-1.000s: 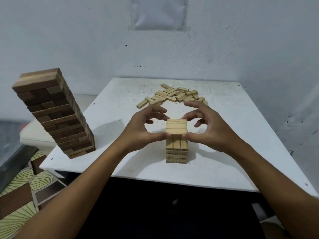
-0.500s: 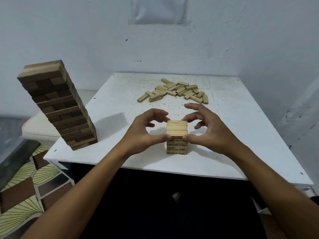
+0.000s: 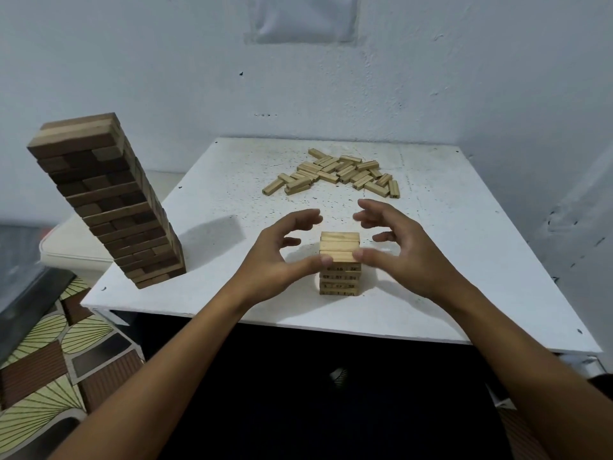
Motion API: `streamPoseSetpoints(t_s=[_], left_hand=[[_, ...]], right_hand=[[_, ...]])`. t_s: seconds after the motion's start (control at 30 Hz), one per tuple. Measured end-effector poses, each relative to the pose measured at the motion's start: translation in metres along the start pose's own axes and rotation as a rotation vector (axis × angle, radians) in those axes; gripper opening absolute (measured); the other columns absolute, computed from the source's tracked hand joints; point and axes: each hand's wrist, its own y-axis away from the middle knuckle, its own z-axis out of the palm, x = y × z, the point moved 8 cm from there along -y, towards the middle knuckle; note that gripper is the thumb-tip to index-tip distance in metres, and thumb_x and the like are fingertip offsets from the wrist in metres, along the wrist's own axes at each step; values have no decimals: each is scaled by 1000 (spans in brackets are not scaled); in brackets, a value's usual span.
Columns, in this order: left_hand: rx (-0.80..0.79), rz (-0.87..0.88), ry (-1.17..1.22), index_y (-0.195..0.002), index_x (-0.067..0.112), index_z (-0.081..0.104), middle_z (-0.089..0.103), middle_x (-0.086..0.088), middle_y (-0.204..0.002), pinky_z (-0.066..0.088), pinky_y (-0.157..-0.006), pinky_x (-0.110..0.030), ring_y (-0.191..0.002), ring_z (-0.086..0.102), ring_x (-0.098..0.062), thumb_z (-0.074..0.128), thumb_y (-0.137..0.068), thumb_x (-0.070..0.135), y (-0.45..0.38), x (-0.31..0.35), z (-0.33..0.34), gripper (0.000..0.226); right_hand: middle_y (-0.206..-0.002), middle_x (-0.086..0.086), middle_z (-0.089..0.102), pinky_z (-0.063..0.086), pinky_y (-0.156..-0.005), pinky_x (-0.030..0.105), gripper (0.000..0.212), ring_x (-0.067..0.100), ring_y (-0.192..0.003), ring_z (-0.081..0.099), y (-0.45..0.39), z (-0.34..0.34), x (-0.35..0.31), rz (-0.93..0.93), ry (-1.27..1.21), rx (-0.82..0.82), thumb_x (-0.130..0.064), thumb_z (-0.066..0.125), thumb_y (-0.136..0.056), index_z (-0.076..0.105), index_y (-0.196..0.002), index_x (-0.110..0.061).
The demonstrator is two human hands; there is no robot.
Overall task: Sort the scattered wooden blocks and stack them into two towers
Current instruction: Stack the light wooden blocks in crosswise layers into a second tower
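— Looking at the white table (image 3: 464, 260), what do you see?
— My big dark tower (image 3: 106, 200) stands done at the left. The loose blocks (image 3: 335, 174) wait at the back. My little light tower (image 3: 340, 260) sits near me.
— And your hands?
— My left hand (image 3: 282, 257) and right hand (image 3: 398, 247) just spread their fingers. They hold nothing; only thumbs touch the top layer. More blocks next.
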Motion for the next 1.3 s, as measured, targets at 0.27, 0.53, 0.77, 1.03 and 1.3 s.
streamPoseSetpoints(t_s=[0.27, 0.53, 0.77, 1.03, 1.3], left_hand=[[147, -309, 383, -145, 28, 38, 37, 11, -153, 21, -121, -37, -140, 33, -4, 24, -79, 75, 9, -20, 34, 82], [182, -333, 534, -149, 25, 31, 40, 6, -150, 30, -112, -26, -135, 39, -3, 15, -83, 76, 16, -11, 60, 85], [228, -335, 543, -153, 25, 22, 39, 4, -152, 24, -119, -39, -138, 38, -10, 21, -70, 85, 17, -13, 63, 102], [231, -333, 577, -149, 26, 30, 46, 2, -146, 30, -114, -33, -133, 44, -8, 16, -85, 76, 15, -14, 65, 83], [236, -349, 576, -152, 27, 24, 41, 1, -150, 26, -119, -39, -137, 40, -11, 22, -75, 80, 15, -18, 66, 93]], right_hand=[[-158, -5, 28, 17, -121, 31, 96, 7, -144, 26, 22, 40, 8, 314, -589, 150, -71, 22, -73, 23, -153, -19], [-70, -35, 65, 43, -62, 0, 46, -21, -72, 60, 26, 57, -3, 242, -635, 166, -46, 11, -100, 53, -85, -37], [-83, -27, 71, 45, -85, 20, 66, -9, -89, 65, 25, 67, -6, 224, -678, 172, -48, 13, -100, 73, -71, -46], [-69, -36, 64, 43, -66, 1, 48, -19, -75, 61, 27, 69, -4, 246, -709, 190, -40, 12, -104, 53, -82, -32], [-68, -32, 66, 44, -64, 2, 47, -17, -73, 62, 25, 69, 1, 240, -693, 182, -41, 13, -104, 53, -81, -30]])
